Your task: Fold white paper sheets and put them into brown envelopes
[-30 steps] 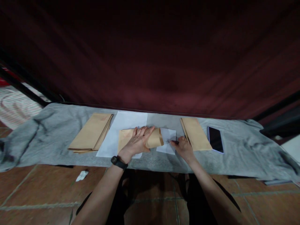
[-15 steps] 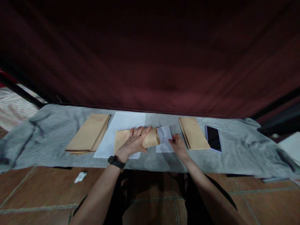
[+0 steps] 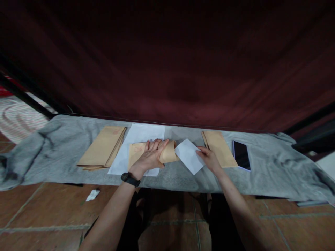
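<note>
My left hand (image 3: 153, 153), a dark watch on its wrist, lies across a brown paper envelope (image 3: 135, 152) with its fingers stretched out, pressing it down. To the right of that hand, the envelope's open end (image 3: 169, 152) curls upward. A folded white sheet of paper (image 3: 188, 156) is pinched at its right edge by my right hand (image 3: 209, 158). It is turned cornerwise, its left corner close to the envelope's mouth; I cannot tell whether they touch. Under the envelope lie larger white sheets (image 3: 119, 164).
A stack of brown envelopes (image 3: 102, 148) lies at the left, and a smaller stack (image 3: 221, 150) at the right. Beside the latter is a phone (image 3: 241, 155). A grey cloth (image 3: 272, 160) covers the bench. A crumpled white tissue (image 3: 92, 195) lies on the tiled floor.
My right hand has moved right with the white paper, drawing it away from the envelope's mouth and turning it cornerwise. My left hand has stayed on the envelope. The view has shifted slightly.
</note>
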`<action>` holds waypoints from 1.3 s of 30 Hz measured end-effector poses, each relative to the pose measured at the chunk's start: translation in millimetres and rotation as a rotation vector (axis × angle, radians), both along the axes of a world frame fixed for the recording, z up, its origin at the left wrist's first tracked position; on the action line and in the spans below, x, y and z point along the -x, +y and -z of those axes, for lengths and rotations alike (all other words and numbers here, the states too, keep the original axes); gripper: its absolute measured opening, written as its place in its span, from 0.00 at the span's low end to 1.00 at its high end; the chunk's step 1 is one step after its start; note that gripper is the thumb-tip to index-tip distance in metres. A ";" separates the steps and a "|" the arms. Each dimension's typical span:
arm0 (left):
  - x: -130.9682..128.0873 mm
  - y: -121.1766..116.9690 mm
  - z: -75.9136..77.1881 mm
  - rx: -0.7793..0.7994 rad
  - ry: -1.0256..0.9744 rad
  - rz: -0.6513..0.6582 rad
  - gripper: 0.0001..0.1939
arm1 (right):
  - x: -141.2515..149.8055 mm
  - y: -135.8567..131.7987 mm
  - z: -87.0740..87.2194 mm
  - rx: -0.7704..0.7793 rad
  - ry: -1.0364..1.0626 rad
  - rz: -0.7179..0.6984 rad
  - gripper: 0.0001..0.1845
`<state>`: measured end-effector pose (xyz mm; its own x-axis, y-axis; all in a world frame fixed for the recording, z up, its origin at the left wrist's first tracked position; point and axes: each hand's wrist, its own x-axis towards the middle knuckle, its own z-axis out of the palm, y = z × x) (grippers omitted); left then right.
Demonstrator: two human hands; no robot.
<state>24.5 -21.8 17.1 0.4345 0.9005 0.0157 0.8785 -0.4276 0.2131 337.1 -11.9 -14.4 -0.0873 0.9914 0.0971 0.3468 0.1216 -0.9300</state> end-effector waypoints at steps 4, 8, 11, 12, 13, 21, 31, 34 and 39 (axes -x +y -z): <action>-2.1 -1.5 -1.6 -0.037 0.000 0.057 0.64 | -8.4 -1.5 -0.5 0.080 -0.112 -0.136 0.16; -4.8 -2.8 -3.0 -0.090 0.009 0.102 0.62 | -19.3 -0.8 -2.2 0.225 -0.123 -0.291 0.16; -6.0 -4.8 -2.9 -0.106 0.017 0.135 0.59 | -20.6 -1.4 -4.1 0.226 -0.151 -0.307 0.15; -6.2 -5.5 -2.5 -0.103 0.021 0.136 0.58 | -20.0 -1.9 -5.0 0.204 -0.167 -0.300 0.15; -6.3 -6.2 -1.9 -0.097 0.028 0.137 0.58 | -19.0 -2.5 -6.0 0.177 -0.184 -0.290 0.14; -8.4 -8.3 -2.0 -0.081 0.029 0.166 0.54 | -17.2 -1.3 -4.4 0.154 -0.265 -0.320 0.15; -16.5 -13.7 -2.9 -0.109 0.008 0.214 0.53 | -16.4 -0.1 -3.1 0.287 -0.177 -0.392 0.14; -20.9 -15.7 -4.1 -0.095 0.005 0.231 0.53 | -8.0 1.3 -0.4 0.298 -0.108 -0.324 0.13; -19.0 -11.9 -4.5 -0.085 -0.004 0.202 0.55 | 2.9 3.6 -0.9 0.354 0.243 0.024 0.14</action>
